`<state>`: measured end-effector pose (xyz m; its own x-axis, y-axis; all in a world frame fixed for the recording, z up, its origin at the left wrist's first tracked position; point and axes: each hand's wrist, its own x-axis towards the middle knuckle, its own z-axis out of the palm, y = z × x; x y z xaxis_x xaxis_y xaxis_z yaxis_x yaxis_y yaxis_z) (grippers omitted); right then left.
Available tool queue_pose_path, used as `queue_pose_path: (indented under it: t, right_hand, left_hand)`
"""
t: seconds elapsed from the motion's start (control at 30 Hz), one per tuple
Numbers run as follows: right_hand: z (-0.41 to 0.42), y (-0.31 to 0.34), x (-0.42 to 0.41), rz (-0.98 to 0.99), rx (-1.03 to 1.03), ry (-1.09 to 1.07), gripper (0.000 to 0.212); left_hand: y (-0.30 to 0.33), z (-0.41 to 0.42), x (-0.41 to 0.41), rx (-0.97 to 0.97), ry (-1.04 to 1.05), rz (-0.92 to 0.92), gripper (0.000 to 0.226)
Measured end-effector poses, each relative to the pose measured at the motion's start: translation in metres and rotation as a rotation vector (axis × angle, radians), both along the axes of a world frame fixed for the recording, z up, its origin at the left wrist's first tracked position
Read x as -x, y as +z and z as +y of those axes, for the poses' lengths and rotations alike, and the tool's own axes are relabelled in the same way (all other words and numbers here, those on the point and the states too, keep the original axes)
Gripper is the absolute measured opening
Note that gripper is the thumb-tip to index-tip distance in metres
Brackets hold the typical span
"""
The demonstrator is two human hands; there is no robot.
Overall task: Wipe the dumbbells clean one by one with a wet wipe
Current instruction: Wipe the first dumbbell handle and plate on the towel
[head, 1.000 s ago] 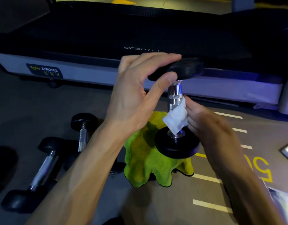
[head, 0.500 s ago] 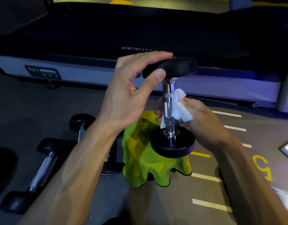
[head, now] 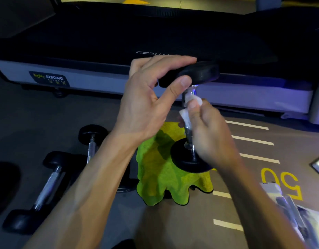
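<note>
Right now I am watching the left hand (head: pixel 146 97) pinching the upper black head of an upright dumbbell (head: pixel 193 115), fingers (head: pixel 166 62) lying over the top and thumb underneath, while the right hand (head: pixel 209 130) is curling around the chrome handle with a white wet wipe (head: pixel 186 112) pressed between its fingers and the metal. The lower head is hanging just above a green microfibre cloth (head: pixel 160 177) spread on the floor (head: pixel 101 112); I cannot tell whether it is touching the cloth. I am judging the main risk to be the top grip: it is only pinching the rim of a heavy head, so a hard wiping stroke could be twisting the weight loose and dropping it. The wet handle could also be sliding through the right hand. The wipe is bunching up small, so it may be missing part of the knurling. Two more dumbbells (head: pixel 52 182) are lying on the floor to the left, beside a treadmill (head: pixel 155 33), apparently waiting their turn.
</note>
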<state>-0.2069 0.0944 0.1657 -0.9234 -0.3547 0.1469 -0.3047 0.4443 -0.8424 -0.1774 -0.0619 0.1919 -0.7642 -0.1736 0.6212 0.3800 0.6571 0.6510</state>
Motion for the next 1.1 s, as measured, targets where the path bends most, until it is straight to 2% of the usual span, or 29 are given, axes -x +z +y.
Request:
queue_pose_path:
  t: [0.07, 0.13, 0.2, 0.23, 0.3, 0.37, 0.43, 0.47, 0.5, 0.53, 0.6, 0.73, 0.9, 1.1]
  right_hand:
    - [0.003, 0.004, 0.012, -0.248, 0.219, 0.006, 0.055]
    - [-0.002, 0.012, 0.016, -0.488, 0.451, -0.014, 0.045]
    - [-0.003, 0.011, 0.017, -0.542, 0.516, -0.018, 0.042]
    - [-0.002, 0.009, 0.016, -0.471, 0.448, 0.002, 0.044]
    - [-0.001, 0.005, 0.012, -0.174, 0.184, 0.045, 0.046]
    - [-0.005, 0.004, 0.007, 0.044, -0.079, 0.022, 0.034]
    - [-0.016, 0.005, 0.001, 0.249, -0.352, -0.13, 0.031]
    - [-0.023, 0.005, -0.004, 0.344, -0.441, -0.207, 0.031]
    - [-0.028, 0.002, -0.006, 0.387, -0.441, -0.242, 0.03]
    - [-0.029, 0.001, -0.006, 0.356, -0.365, -0.23, 0.028]
    - [-0.025, 0.001, -0.002, 0.18, -0.069, -0.136, 0.027]
    - [-0.009, 0.0, 0.016, -0.037, 0.312, 0.094, 0.047]
    - [-0.002, -0.002, 0.014, -0.064, 0.419, 0.201, 0.056]
    - [-0.007, 0.004, 0.007, -0.067, 0.542, 0.193, 0.044]
  left_hand:
    - [0.0, -0.001, 0.001, -0.009, -0.007, -0.012, 0.027]
    - [-0.001, -0.002, 0.001, -0.017, -0.02, -0.026, 0.027]
    - [-0.002, -0.003, 0.001, -0.015, -0.026, -0.033, 0.027]
    - [-0.002, -0.004, 0.0, -0.014, -0.026, -0.037, 0.027]
    - [-0.002, -0.006, 0.0, -0.012, -0.02, -0.038, 0.027]
    - [-0.001, -0.006, 0.0, -0.011, -0.013, -0.034, 0.027]
    - [0.0, -0.005, -0.001, -0.002, -0.008, -0.023, 0.027]
    - [0.0, -0.004, -0.001, 0.005, -0.007, -0.017, 0.027]
    - [0.001, -0.003, -0.002, 0.009, -0.007, -0.013, 0.027]
    - [0.001, -0.003, -0.002, 0.011, -0.006, -0.012, 0.027]
    - [0.001, -0.003, -0.002, 0.017, -0.005, -0.015, 0.028]
    - [0.0, -0.007, -0.002, 0.029, -0.022, -0.037, 0.03]
    - [0.0, -0.006, -0.009, 0.11, -0.143, -0.023, 0.034]
    - [0.009, 0.002, -0.012, 0.086, -0.239, 0.054, 0.034]
